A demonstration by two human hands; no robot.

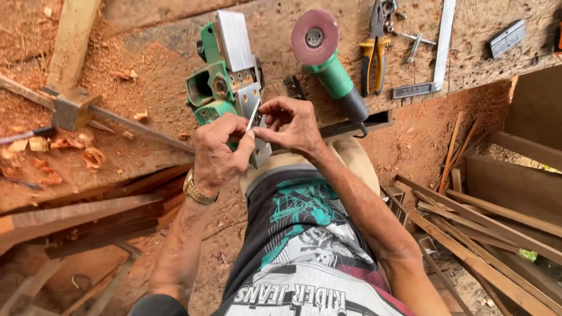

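Left hand (pixel 218 153): closed into a pinching grip on the lower end of a thin metal blade (pixel 253 116), thumb and forefinger pressed to it; gold watch (pixel 197 191) on the wrist.
Right hand (pixel 293 124): fingers curled, tips nipped shut on the same blade from the other side, touching the left hand's fingertips.
Blade: narrow, bright strip, tilted nearly upright, caught between both grips just above the knuckles, directly in front of the planer's base.
Electric planer (pixel 225 76): green body, turned up on the counter (pixel 175 35), grey sole plate facing the camera, just behind both hands.
Angle grinder (pixel 331 67): green, with a reddish disc, lying just right of the planer.
Pliers (pixel 374 50): yellow handles, further right, near a metal square (pixel 439 50).
Sawdust (pixel 117 70): reddish, spread across the counter's left side.
Wood strips (pixel 486 234): heaped on the floor, lower right.
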